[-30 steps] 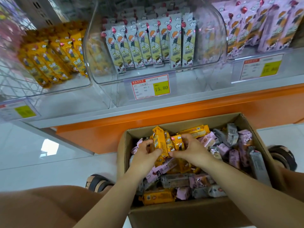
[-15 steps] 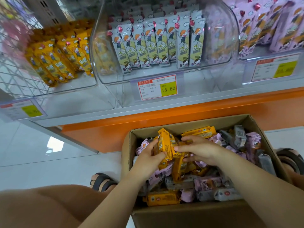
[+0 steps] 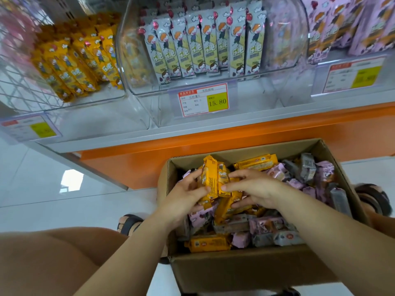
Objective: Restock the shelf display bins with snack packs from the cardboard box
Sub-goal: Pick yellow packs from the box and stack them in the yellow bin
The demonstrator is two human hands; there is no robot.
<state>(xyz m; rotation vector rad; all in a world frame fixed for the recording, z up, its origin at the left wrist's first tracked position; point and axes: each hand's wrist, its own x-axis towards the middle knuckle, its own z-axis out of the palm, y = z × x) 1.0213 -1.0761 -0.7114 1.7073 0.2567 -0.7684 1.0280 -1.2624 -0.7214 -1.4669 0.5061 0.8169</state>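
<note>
Clear shelf bins (image 3: pixel 284 50) span twelve o'clock, partly stocked. The open cardboard box (image 3: pixel 245 272) sits at five o'clock, heaped with mixed packs. Toward its eleven o'clock corner, the left hand (image 3: pixel 183 199) and right hand (image 3: pixel 254 189) both clasp a bunch of upright yellow snack packs (image 3: pixel 210 180), fingers curled round them.

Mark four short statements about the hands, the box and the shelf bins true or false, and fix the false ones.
1. The left hand and right hand both grip yellow packs above the cardboard box. True.
2. The price tag below the middle bin reads 15.80. True.
3. The middle bin holds yellow packs. False: it holds grey packs; the yellow stock is in the left bin.
4. The cardboard box contains only yellow packs. False: pink packs lie in it too.
</note>
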